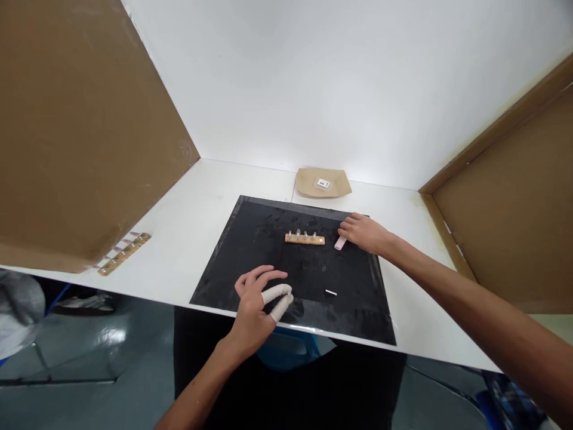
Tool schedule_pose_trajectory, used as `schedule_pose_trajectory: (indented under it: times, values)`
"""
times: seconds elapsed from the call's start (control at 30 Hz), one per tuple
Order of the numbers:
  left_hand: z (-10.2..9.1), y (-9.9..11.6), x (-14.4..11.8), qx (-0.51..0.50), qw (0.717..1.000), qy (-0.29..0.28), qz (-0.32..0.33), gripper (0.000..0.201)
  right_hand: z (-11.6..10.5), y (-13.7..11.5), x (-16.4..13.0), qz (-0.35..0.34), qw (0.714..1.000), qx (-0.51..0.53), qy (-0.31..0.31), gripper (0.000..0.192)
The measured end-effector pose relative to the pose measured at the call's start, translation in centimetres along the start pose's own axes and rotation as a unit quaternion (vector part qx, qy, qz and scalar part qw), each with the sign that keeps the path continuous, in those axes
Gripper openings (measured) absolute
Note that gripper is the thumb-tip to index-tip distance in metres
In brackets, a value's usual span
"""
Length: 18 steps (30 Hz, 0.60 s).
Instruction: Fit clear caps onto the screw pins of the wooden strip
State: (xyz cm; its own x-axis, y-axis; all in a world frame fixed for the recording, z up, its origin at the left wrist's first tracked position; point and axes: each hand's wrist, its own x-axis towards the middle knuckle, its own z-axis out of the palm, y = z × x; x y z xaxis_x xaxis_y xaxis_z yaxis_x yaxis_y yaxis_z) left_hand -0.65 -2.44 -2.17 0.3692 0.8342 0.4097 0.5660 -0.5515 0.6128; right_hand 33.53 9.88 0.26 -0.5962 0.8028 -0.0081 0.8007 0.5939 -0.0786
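My left hand (257,304) is over the front edge of the black mat (268,257), with white finger covers on thumb and index. Those two tips are pinched together on something small and shiny that I cannot make out; the other fingers are spread. At the mat's right side my right hand (363,232) has its fingers curled over a pale pink strip (340,243), whose far end they hide. Between the hands lies a wooden strip (305,239) with several small upright metal pieces. Closer to me is a short shiny metal rod (330,292).
A brown paper tray (305,188) holding a small labelled clear box (323,184) sits behind the mat. Another wooden strip with metal pieces (124,254) lies at the white table's left. Brown panels (80,119) and a white wall (313,83) enclose the table.
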Motion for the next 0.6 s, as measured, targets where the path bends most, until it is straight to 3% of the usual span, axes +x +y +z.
schedule_pose_trajectory:
  times: [0.1, 0.17, 0.23, 0.3, 0.37, 0.43, 0.5, 0.6]
  values:
    - [-0.7, -0.8, 0.0, 0.001, 1.0, -0.002, 0.006, 0.014, 0.6, -1.4, -1.7, 0.083, 0.98, 0.134, 0.124, 0.01]
    - [-1.2, -1.2, 0.3, 0.0, 1.0, 0.003, 0.008, 0.013, 1.3, -3.3, -3.1, 0.165, 0.924, 0.245, 0.243, 0.009]
    - [-1.5, -1.3, 0.7, -0.006, 1.0, 0.014, 0.008, 0.012, 2.3, -6.0, -4.2, 0.243, 0.825, 0.369, 0.353, 0.019]
    - [-1.5, -1.2, 1.0, -0.014, 1.0, 0.021, 0.008, 0.012, 3.3, -8.9, -4.9, 0.294, 0.702, 0.492, 0.423, 0.027]
    - [-1.3, -0.8, 1.2, -0.022, 0.999, 0.021, 0.01, 0.012, 4.2, -11.5, -5.2, 0.324, 0.584, 0.597, 0.445, 0.031]
    - [-0.8, -0.4, 1.3, -0.03, 0.999, 0.016, 0.016, 0.012, 4.9, -13.5, -5.1, 0.342, 0.484, 0.674, 0.441, 0.033]
    - [-0.3, 0.1, 1.3, -0.04, 0.999, 0.009, 0.022, 0.013, 5.4, -14.9, -5.0, 0.351, 0.406, 0.725, 0.432, 0.036]
    - [0.4, 0.6, 1.3, -0.051, 0.998, -0.003, 0.026, 0.012, 5.4, -16.2, -4.9, 0.357, 0.329, 0.763, 0.426, 0.044]
